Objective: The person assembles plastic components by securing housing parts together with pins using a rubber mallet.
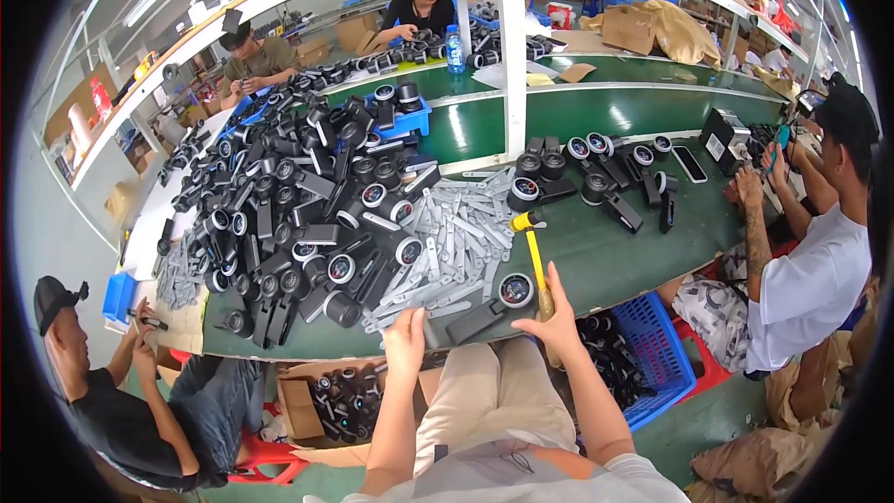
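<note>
My right hand [555, 319] holds a small hammer [536, 259] with a yellow shaft and a yellow-and-black head, upright over the table's near edge. Left of it, my left hand [404, 343] has its fingertips pinched together; what lies between them, if anything, I cannot make out. Between both hands a black handheld device [477, 320] with a round dial-like end [515, 290] rests on the green table [596, 261]. Just beyond my hands spreads a pile of flat grey plastic strips [456, 233].
A large heap of black devices [307, 186] fills the table's left side. More devices [615, 168] and a phone [689, 165] lie to the right. Below the edge are a blue crate [666, 345] and a cardboard box [300, 405]. Co-workers sit left [112, 401], right [810, 261] and across.
</note>
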`<state>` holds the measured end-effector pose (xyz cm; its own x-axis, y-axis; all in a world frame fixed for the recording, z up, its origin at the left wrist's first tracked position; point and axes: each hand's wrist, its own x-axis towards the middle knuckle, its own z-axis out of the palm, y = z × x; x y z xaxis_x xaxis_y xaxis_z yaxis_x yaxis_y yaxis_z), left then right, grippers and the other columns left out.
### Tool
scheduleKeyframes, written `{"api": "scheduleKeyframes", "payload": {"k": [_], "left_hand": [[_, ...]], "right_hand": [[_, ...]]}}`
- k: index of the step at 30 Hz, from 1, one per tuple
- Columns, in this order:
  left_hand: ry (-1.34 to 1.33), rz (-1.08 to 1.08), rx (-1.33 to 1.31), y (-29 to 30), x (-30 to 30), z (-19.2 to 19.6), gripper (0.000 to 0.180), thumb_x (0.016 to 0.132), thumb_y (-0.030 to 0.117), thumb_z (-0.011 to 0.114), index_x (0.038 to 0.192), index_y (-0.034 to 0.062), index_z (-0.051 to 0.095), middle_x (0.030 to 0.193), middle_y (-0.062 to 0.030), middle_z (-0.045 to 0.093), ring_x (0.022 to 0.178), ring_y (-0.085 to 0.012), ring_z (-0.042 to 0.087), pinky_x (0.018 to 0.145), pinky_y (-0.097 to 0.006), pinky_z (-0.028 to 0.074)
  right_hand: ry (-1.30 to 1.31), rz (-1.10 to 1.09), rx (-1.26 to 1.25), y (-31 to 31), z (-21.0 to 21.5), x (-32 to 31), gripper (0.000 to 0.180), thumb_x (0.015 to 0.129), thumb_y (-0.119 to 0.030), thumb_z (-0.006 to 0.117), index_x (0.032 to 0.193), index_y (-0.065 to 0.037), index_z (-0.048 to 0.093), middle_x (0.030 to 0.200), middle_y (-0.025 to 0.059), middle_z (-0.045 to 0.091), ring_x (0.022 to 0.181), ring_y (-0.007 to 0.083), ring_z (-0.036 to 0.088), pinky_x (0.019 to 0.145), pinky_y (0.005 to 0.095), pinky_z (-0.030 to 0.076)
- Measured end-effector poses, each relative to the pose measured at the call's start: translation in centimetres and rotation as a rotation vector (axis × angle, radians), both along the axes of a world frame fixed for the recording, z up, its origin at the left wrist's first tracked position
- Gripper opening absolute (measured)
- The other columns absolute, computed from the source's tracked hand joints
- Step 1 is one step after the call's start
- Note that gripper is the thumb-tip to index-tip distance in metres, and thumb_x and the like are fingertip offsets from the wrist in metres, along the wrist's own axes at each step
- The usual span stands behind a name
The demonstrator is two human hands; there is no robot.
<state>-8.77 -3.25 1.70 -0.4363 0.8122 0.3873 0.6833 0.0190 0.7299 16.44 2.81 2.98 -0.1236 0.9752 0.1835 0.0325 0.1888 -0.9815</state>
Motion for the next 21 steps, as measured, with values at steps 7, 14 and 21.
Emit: {"api": "scheduleKeyframes", "payload": {"k": [7, 14, 21], "left_hand": [[-0.538, -0.162, 0.132, -0.1, 0.2, -2.2, 0.042, 0.08, -0.001, 0.069, 0.119, 0.0048, 0.054, 0.081, -0.0054, 0.067, 0.071, -0.0119, 0.064, 0.067, -0.026, 0.05], [0.227, -0.105, 0.092, -0.2, 4.7, 0.4, 0.03, 0.079, 0.017, 0.072, 0.106, 0.0075, 0.065, 0.092, -0.0121, 0.055, 0.084, -0.0308, 0.057, 0.07, -0.041, 0.048], [0.382, -0.303, 0.01, 0.4, 4.9, 0.3, 0.035, 0.073, 0.024, 0.076, 0.103, 0.0094, 0.066, 0.094, -0.0077, 0.052, 0.087, -0.0272, 0.057, 0.067, -0.038, 0.051]], "right_hand": [[-0.052, 0.228, -0.146, 3.0, 1.9, 0.5, 0.126, 0.055, -0.007, 0.088, 0.152, -0.013, 0.008, 0.128, 0.0172, 0.054, 0.116, 0.0198, 0.049, 0.102, 0.0302, 0.034], [-0.186, 0.256, -0.192, 4.0, 1.8, -0.2, 0.116, 0.056, -0.012, 0.089, 0.15, -0.01, 0.021, 0.127, 0.0146, 0.055, 0.111, 0.0177, 0.052, 0.096, 0.0299, 0.041], [-0.305, 0.129, -0.12, 2.1, 3.2, 1.2, 0.09, 0.067, -0.035, 0.082, 0.136, 0.004, 0.042, 0.131, 0.0236, 0.052, 0.121, 0.0296, 0.052, 0.102, 0.0346, 0.039]]}}
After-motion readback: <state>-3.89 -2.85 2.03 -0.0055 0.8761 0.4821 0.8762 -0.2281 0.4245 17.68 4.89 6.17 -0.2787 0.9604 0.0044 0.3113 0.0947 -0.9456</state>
